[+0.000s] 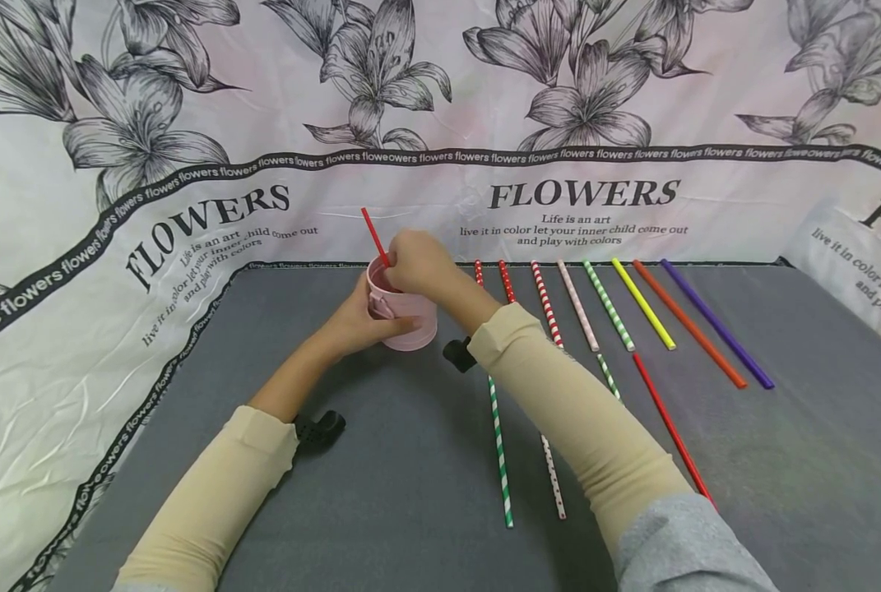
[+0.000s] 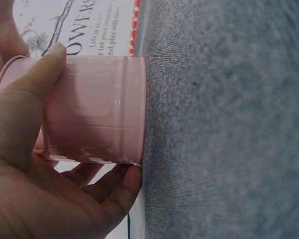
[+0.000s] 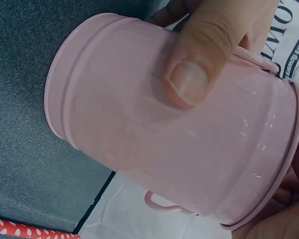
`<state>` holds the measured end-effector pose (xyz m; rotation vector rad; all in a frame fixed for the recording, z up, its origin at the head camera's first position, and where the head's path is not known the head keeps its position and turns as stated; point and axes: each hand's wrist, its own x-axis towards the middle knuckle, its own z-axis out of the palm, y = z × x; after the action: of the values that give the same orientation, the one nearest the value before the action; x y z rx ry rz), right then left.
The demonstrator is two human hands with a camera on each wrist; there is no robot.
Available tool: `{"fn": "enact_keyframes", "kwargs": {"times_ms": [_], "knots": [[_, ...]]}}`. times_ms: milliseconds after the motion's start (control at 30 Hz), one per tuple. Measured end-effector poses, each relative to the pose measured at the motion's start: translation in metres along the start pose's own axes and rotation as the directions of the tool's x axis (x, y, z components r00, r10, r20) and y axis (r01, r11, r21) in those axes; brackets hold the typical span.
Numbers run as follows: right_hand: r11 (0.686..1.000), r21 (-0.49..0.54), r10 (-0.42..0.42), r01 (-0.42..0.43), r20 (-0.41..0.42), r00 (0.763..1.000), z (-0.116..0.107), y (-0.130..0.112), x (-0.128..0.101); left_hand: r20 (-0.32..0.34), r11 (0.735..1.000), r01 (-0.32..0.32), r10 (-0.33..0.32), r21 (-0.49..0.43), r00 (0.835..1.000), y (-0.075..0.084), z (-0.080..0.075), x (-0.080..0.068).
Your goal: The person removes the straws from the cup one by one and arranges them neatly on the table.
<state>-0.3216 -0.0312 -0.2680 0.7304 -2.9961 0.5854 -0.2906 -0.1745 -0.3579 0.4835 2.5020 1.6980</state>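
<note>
A small pink metal bucket (image 1: 418, 325) stands upright on the dark grey cloth, near its far edge. My left hand (image 1: 362, 321) grips it round the side, the thumb lying across its front; the left wrist view shows fingers (image 2: 114, 191) under its wall. At the rim is my right hand (image 1: 418, 261), its fingers curled and pinching a red straw (image 1: 375, 234) that leans up and left out of the bucket. The lower part of that straw and the right fingertips are hidden by the bucket wall and the hand. A small loop handle (image 3: 164, 203) shows on the bucket's side.
Right of the bucket lie several straws in a row, among them a yellow straw (image 1: 643, 304), an orange straw (image 1: 690, 325) and a purple straw (image 1: 717, 325). Nearer lie a green-striped straw (image 1: 501, 460), a dotted straw (image 1: 554, 481) and another red straw (image 1: 673, 427). A flower-printed sheet (image 1: 381, 189) hangs behind.
</note>
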Motion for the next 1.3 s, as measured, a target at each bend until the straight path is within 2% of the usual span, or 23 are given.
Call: {"fn": "enact_keyframes", "kwargs": {"times_ms": [200, 400, 533, 633, 833, 1067, 1300], "knots": [[1.0, -0.001, -0.026, 0.026, -0.002, 1.0, -0.001, 0.0, -0.001, -0.005, 1.0, -0.006, 0.006, 0.025, 1.0, 0.0, 0.0, 0.0], [0.991, 0.124, -0.04, 0.044, -0.038, 0.998, -0.001, 0.004, -0.004, -0.006, 0.999, 0.011, -0.01, 0.033, 1.0, -0.002, 0.001, 0.0], [0.968, 0.243, -0.043, 0.057, -0.063, 0.997, -0.005, 0.007, -0.007, 0.002, 0.999, 0.003, -0.003, 0.032, 1.0, -0.002, 0.002, 0.001], [0.954, 0.292, -0.04, 0.065, -0.089, 0.995, -0.009, 0.007, -0.01, 0.0, 1.0, -0.003, 0.003, 0.024, 1.0, -0.001, 0.002, 0.001], [0.94, 0.331, -0.032, 0.079, -0.144, 0.989, -0.021, 0.007, -0.018, -0.004, 1.0, -0.002, 0.002, 0.024, 1.0, 0.001, 0.001, -0.001], [0.911, 0.39, -0.048, 0.131, -0.216, 0.975, -0.031, 0.01, -0.026, 0.001, 0.999, -0.033, 0.033, 0.034, 0.999, -0.001, 0.002, 0.0], [0.857, 0.473, -0.045, 0.203, -0.324, 0.945, -0.042, 0.014, -0.03, -0.009, 0.999, -0.037, 0.038, 0.027, 0.999, 0.0, 0.003, -0.001]]}}
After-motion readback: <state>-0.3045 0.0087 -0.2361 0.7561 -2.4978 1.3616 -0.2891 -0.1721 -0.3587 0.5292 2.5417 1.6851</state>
